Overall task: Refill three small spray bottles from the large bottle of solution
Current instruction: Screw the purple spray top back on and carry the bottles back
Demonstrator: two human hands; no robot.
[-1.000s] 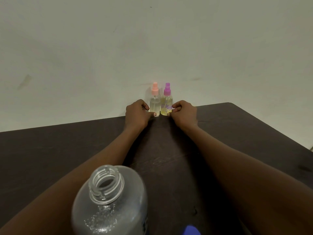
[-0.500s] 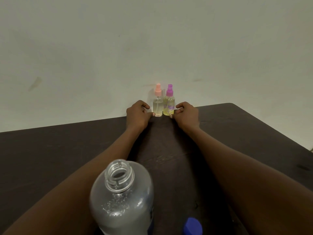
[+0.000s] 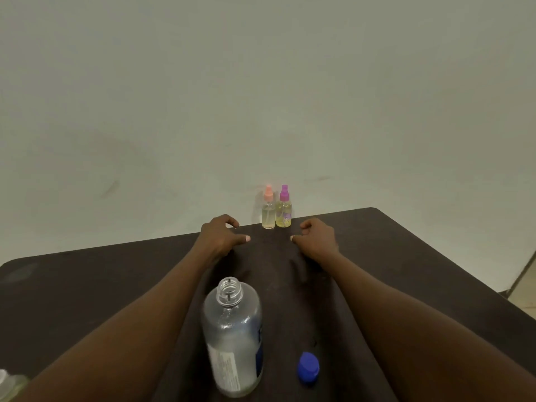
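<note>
Two small spray bottles stand side by side at the table's far edge: one with a peach cap (image 3: 268, 211) and one with a purple cap (image 3: 283, 211), both holding pale liquid. My left hand (image 3: 221, 237) and my right hand (image 3: 316, 238) hover just short of them, fingers loosely curled, holding nothing. The large clear bottle (image 3: 233, 336) stands uncapped near me between my forearms. Its blue cap (image 3: 308, 367) lies on the table to its right. Part of a third small bottle (image 3: 8, 382) shows at the lower left corner.
The dark table (image 3: 406, 256) ends just behind the two small bottles, against a plain pale wall (image 3: 261, 97). The table's right edge runs diagonally, with floor (image 3: 525, 288) beyond it.
Both hands have let go of the two small bottles and drawn back toward me, spreading apart. The camera view has lifted, so the large bottle and blue cap show more fully.
</note>
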